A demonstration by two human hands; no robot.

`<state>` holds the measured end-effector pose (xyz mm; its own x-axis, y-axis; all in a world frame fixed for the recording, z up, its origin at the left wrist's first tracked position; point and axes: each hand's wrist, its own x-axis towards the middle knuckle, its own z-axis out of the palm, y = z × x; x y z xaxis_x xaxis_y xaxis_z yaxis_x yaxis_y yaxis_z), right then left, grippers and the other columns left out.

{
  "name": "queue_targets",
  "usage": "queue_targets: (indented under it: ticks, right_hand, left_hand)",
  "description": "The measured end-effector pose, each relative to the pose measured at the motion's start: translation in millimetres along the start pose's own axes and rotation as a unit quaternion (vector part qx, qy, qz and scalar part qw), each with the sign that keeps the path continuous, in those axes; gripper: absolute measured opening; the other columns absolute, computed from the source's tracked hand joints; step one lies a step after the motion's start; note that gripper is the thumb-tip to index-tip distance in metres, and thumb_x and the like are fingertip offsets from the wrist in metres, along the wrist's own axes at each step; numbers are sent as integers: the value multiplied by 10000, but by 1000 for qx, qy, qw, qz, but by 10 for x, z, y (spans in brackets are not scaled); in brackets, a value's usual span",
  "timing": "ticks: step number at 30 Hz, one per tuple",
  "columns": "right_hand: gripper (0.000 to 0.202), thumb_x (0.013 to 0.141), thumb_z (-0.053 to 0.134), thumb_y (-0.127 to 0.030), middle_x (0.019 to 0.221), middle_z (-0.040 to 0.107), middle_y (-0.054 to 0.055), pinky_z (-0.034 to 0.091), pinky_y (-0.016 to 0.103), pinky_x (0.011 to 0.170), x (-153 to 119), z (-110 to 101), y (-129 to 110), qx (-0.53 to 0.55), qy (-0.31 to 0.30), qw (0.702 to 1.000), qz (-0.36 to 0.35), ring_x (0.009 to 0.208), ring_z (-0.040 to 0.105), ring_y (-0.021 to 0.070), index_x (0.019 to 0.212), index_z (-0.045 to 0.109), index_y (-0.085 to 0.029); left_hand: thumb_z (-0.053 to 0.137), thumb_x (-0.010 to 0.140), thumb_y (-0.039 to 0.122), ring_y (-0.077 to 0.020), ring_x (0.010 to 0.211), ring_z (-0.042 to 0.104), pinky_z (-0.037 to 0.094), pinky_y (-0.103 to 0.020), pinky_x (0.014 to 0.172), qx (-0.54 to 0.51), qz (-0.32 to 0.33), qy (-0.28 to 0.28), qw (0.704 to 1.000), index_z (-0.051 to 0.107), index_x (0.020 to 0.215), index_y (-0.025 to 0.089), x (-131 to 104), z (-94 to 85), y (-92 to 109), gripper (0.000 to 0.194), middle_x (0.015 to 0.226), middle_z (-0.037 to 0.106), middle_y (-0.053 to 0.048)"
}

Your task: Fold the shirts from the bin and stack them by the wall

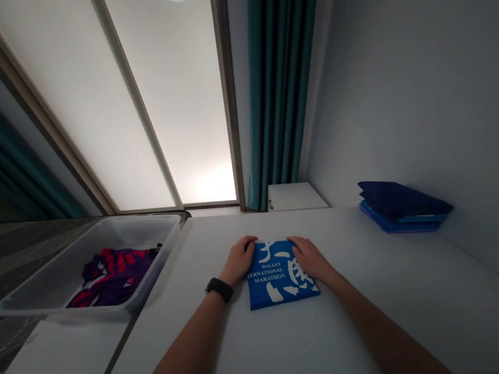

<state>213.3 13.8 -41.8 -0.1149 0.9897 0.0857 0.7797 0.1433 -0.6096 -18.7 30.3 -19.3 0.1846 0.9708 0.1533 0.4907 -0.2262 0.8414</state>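
Observation:
A folded blue garment (275,291) lies flat on the white table, with white shapes and the words "Dalian International Marathon" printed on it. At its upper left corner is my left hand (240,257), fingers curled around the edge, a black watch on the wrist. My right hand (308,257) holds the upper right side, thumb on the print and fingers over the far edge. Parts of the fingertips are hidden from view.
To the left stands a translucent plastic bin (144,225) with crumpled purple and red clothing (118,275) inside. Folded blue items (402,207) are stacked on the white table (298,346) by the right wall. A white cabinet (297,196) stands beyond the table, near a teal curtain (284,84).

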Motion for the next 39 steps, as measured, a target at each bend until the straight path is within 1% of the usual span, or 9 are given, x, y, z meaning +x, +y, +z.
queue_targets:
  ticks: [7, 11, 15, 22, 25, 29, 32, 36, 39]
  right_hand:
    - [522, 948, 289, -370, 1438, 484, 93, 362, 378, 1103, -84, -114, -97, 175, 44, 982, 53, 1323, 445, 198, 1403, 454, -174]
    - [513, 944, 312, -346, 1473, 445, 95, 275, 389, 1156, -131, -83, -135, 99, -1, 995, -11, 1374, 374, 199, 1389, 479, -154]
    - [521, 948, 319, -316, 1522, 374, 114, 176, 404, 1189, -129, 18, -100, -23, -51, 997, -55, 1423, 283, 212, 1405, 468, -115]
    - [544, 976, 261, -326, 1562, 298, 100, 171, 447, 1182, -122, 55, -42, -71, -72, 993, -56, 1445, 230, 225, 1465, 377, -115]
    - [514, 978, 288, -313, 1537, 347, 113, 216, 451, 1164, -135, 17, -61, -85, -59, 993, -64, 1424, 275, 237, 1438, 419, -122]
    - [388, 963, 371, -242, 1323, 560, 132, 347, 440, 1060, -225, -95, -253, -110, 37, 985, -129, 1247, 472, 252, 1294, 558, -161]
    - [289, 952, 402, -171, 1027, 648, 102, 416, 387, 895, -369, -129, -547, -145, 87, 964, -206, 983, 568, 231, 1139, 622, -175]
    - [165, 932, 467, -158, 826, 647, 40, 393, 322, 756, -605, 14, -930, -182, 23, 925, -334, 770, 579, 178, 871, 616, -191]
    - [121, 933, 502, -236, 819, 662, 33, 382, 305, 681, -733, 165, -1082, -209, -23, 908, -361, 728, 599, 171, 857, 586, -191]
  left_hand:
    - [371, 957, 323, -221, 1219, 557, 424, -393, 1047, -153, -25, 96, 983, 578, 1267, 176, -78, -91, 34, 401, 1292, 619, -105]
    - [379, 962, 356, -231, 1297, 480, 357, -430, 1113, 58, 73, 11, 996, 539, 1325, 177, -176, -168, 147, 435, 1382, 550, -106]
    - [381, 975, 398, -239, 1410, 335, 254, -453, 1173, 248, 167, -91, 950, 446, 1413, 179, -381, -35, 222, 494, 1501, 418, -108]
    - [368, 956, 544, -286, 1454, 223, 220, -492, 1170, 315, 186, -131, 922, 338, 1477, 162, -643, 197, 299, 647, 1553, 314, -134]
    - [349, 983, 451, -241, 1336, 425, 335, -442, 1109, 263, 172, -99, 944, 443, 1411, 220, -474, -4, 291, 495, 1431, 499, -90]
    - [378, 942, 328, -240, 961, 605, 470, -395, 878, 208, 55, 56, 975, 680, 1011, 175, -152, -345, 106, 347, 975, 683, -95]
    - [378, 916, 357, -205, 760, 617, 471, -319, 721, 136, -25, 23, 990, 680, 951, 173, -17, -431, -80, 356, 810, 682, -54]
    - [396, 898, 420, -193, 747, 605, 438, -284, 701, 125, -38, -18, 991, 682, 880, 188, 74, -340, -163, 369, 762, 675, -32]
    - [443, 873, 468, -176, 695, 568, 417, -272, 668, 132, -31, -45, 990, 649, 746, 182, 155, -280, -118, 374, 694, 640, -17]
